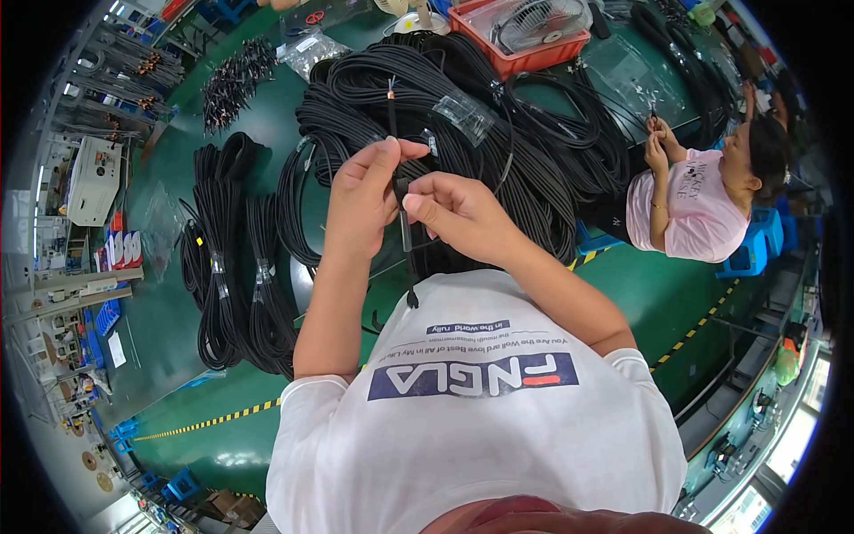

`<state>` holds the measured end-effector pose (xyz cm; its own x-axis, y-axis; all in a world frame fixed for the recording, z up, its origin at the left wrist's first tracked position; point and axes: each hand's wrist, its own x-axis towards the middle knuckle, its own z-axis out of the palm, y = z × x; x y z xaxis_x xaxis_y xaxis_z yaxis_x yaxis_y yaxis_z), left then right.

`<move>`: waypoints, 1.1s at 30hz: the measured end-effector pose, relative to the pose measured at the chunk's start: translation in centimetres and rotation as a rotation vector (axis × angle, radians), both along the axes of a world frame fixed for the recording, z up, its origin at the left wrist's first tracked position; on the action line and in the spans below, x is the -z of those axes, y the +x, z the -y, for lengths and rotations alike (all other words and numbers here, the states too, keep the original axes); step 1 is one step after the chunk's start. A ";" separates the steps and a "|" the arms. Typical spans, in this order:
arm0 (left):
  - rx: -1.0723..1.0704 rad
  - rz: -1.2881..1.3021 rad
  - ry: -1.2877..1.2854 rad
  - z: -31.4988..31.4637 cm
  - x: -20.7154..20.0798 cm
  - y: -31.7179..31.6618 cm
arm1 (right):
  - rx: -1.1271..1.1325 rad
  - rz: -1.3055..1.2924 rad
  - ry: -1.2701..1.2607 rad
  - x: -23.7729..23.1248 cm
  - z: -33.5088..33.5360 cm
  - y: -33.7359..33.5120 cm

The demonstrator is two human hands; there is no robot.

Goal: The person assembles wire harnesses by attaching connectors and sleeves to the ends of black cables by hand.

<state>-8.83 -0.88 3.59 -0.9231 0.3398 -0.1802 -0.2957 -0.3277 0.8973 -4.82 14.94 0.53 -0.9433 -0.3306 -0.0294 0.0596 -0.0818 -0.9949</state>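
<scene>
Slim black cable with splayed wires

A glossy green floor spreads at seven o'clock, reflecting white light, crossed at eight by yellow-and-black striped tape. Blue plastic stools stand at three o'clock; bright glass windows glow at four.

Pic's bright, windows lower R blown out, edges v. bent
</scene>
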 end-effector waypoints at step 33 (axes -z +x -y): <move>0.162 0.199 -0.057 -4.8 6.1 3.8 | 0.433 0.495 -1.080 4.0 -4.9 -13.7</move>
<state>-5.04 3.91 -2.56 -0.8017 0.4644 -0.3763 -0.5131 -0.2119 0.8317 -18.52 19.87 -3.45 -0.9453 -0.0736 -0.3178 0.1703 -0.9422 -0.2884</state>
